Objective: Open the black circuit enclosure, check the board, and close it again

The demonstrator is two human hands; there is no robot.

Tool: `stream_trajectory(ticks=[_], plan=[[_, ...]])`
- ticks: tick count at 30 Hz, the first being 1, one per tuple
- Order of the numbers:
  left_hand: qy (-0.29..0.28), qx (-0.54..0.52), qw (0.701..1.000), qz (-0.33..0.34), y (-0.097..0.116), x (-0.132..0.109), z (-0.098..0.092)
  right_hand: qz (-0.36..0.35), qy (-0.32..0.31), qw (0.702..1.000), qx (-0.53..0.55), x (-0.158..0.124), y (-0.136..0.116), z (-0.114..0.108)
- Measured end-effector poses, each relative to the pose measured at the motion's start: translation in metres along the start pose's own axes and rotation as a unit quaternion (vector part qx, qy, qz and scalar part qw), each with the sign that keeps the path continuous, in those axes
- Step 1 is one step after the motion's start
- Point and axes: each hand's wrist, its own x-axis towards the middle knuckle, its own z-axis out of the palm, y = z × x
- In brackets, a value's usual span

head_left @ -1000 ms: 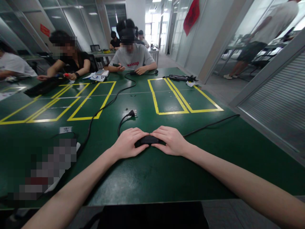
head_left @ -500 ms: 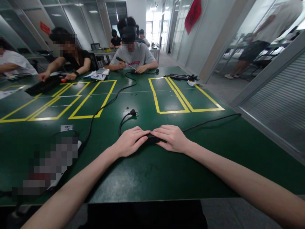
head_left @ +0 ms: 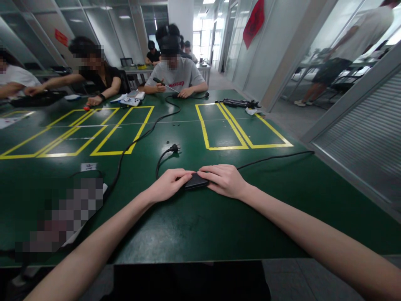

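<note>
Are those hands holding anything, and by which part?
Yes, a black power adapter: the left hand holds its left end, the right hand its right end.

The left hand [head_left: 171, 184] holds the nine o'clock side of a black power adapter [head_left: 196, 181], and the right hand [head_left: 224, 179] holds its three o'clock side. From there, a black plug [head_left: 174, 148] on a bent cord [head_left: 158, 164] lies at eleven o'clock on the green table [head_left: 200, 230]. A thin cord [head_left: 275, 157] goes off between two and three. Yellow tape boxes [head_left: 232, 125] are at one. A person [head_left: 178, 72] at twelve holds a screwdriver [head_left: 158, 80].
</note>
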Motion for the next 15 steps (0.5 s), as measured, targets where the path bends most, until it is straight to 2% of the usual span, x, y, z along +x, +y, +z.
stream_trajectory(ticks=[4, 6, 8, 11, 15], plan=[[0.011, 0.071, 0.997, 0.023, -0.003, -0.001, 0.000, 0.024, -0.027, 0.991, 0.132, 0.001, 0.000, -0.003], [0.024, 0.118, 0.992, 0.037, -0.005, -0.002, 0.001, 0.079, -0.034, 0.972, 0.217, 0.002, 0.000, -0.005], [0.035, 0.155, 0.986, 0.055, -0.007, -0.003, 0.002, 0.173, -0.047, 0.943, 0.279, 0.004, -0.001, -0.005], [0.046, 0.193, 0.976, 0.086, -0.008, -0.004, 0.003, 0.279, -0.068, 0.905, 0.313, 0.008, -0.003, -0.004], [0.048, 0.220, 0.969, 0.104, -0.007, -0.004, 0.004, 0.293, -0.070, 0.893, 0.333, 0.013, -0.007, -0.003]])
